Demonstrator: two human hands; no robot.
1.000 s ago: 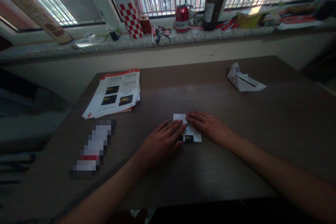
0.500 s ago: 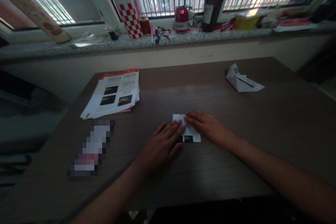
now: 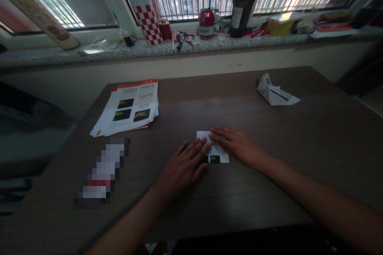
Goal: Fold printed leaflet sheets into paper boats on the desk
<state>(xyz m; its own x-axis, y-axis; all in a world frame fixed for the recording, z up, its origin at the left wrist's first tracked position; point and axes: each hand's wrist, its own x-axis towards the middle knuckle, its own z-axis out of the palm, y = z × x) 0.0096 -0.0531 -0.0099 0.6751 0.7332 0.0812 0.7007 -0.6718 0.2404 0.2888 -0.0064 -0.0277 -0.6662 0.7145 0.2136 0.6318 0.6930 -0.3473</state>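
A small folded sheet of printed paper [image 3: 219, 152] lies flat on the brown table [image 3: 179, 103], with dark pictures along its near edge. My left hand [image 3: 185, 163] rests on its left side, fingers stretched out and covering part of it. From the right, my right hand [image 3: 235, 143] lies with its fingers flat over the far right part of the same paper. Neither hand grips it; both press or rest from above. At the back right stands a folded paper shape [image 3: 275, 93] with printed text.
A stack of printed sheets [image 3: 128, 107] lies at the back left, with a pixelated, phone-like object [image 3: 103, 171] nearer me. Along the windowsill [image 3: 215, 46] stand a checkered bottle [image 3: 148, 24], a red can [image 3: 206, 24], a dark drink cup [image 3: 241, 12] and keys [image 3: 181, 40].
Both hands stay on the folded paper with almost no movement. The whole view has shifted very slightly.
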